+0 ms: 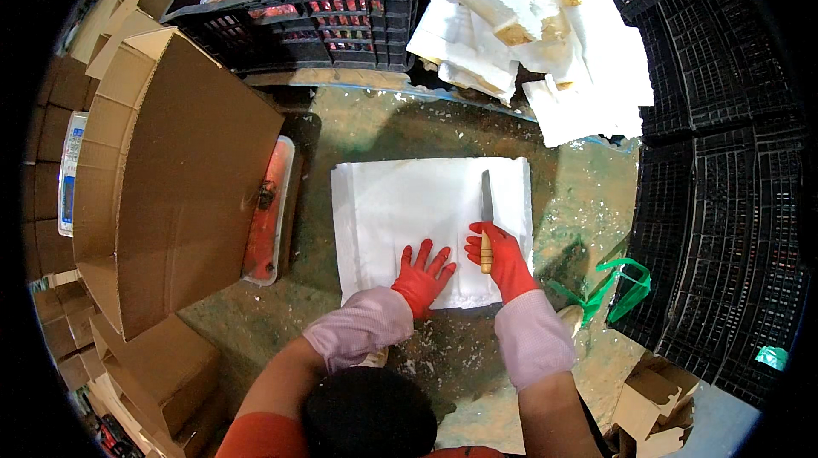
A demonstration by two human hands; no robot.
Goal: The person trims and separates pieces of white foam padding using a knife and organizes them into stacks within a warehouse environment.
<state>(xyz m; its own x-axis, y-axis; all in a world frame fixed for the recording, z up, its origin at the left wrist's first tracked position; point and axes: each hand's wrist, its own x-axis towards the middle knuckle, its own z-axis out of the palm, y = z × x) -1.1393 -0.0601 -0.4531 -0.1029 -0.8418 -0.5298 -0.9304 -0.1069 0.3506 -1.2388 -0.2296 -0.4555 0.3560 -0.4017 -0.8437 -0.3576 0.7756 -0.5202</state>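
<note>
A white foam sheet (400,202) with raised edges lies flat on the floor in front of me. My left hand (420,277), in a red rubber glove, presses on its near part with the fingers spread. In my right hand (504,264), also red-gloved, is a knife (486,202) with a wooden handle. Its blade points away from me, over the right part of the sheet. Pale sleeves cover both wrists.
On the left stands a tall cardboard box (187,177) beside a clear tray (284,202) of red contents. A black crate (366,23) and piled white foam pieces (503,23) are at the back. Black crates (724,228) line the right, near green strapping (626,283).
</note>
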